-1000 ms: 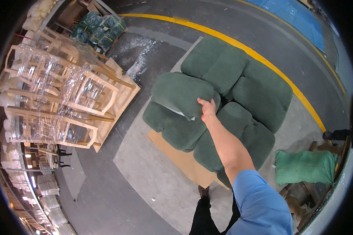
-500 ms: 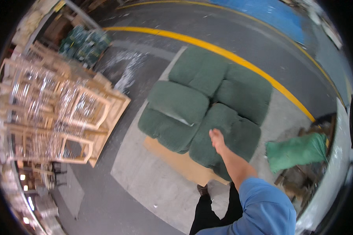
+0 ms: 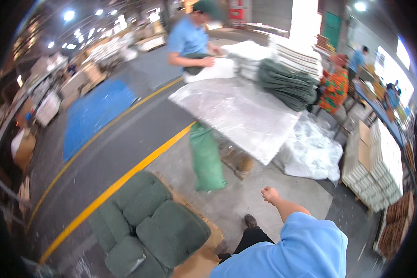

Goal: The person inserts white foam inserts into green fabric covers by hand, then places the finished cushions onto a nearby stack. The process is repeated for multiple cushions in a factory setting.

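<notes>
My right hand (image 3: 270, 194) is held out low over the bare floor, its fingers curled in with nothing showing in them. The arm comes from a blue sleeve at the lower right. To its left, several plump dark green cushions (image 3: 173, 231) lie bunched on brown cardboard (image 3: 197, 262). Between the cushions and the table, a filled green sack (image 3: 207, 160) leans upright near the table's edge. Ahead of my hand stands the table (image 3: 245, 116), its top covered in shiny clear plastic. My left hand is out of view.
Across the table a person in blue (image 3: 190, 39) handles dark green fabric on white padding. A stack of folded dark green covers (image 3: 287, 85) lies by white stacks. Crumpled plastic (image 3: 310, 146) hangs at the right, before stacked pale panels (image 3: 373, 164). A yellow line (image 3: 125, 178) crosses the floor.
My view has swung right and up, from the cushions to the table and the person behind it. My right hand has moved from over the cushions to over the floor.
</notes>
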A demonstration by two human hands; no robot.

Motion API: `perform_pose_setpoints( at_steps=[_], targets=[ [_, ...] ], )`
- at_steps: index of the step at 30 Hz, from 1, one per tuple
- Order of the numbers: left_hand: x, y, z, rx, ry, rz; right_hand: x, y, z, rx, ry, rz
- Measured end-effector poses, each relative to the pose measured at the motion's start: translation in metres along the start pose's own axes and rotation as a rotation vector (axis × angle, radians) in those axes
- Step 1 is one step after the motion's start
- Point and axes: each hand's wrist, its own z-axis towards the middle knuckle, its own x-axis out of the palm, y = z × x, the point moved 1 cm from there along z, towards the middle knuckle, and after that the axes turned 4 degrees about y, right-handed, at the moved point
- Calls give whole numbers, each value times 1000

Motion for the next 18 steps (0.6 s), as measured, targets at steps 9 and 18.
perform_pose_setpoints(
  at_steps=[9,18],
  targets=[
    [223,-81,-34,238,508,-143,-96,-206,-44,240,177,84],
    [603,25,-257,-54,1313,386,-344,-312,34,348,-248,855]
  ],
)
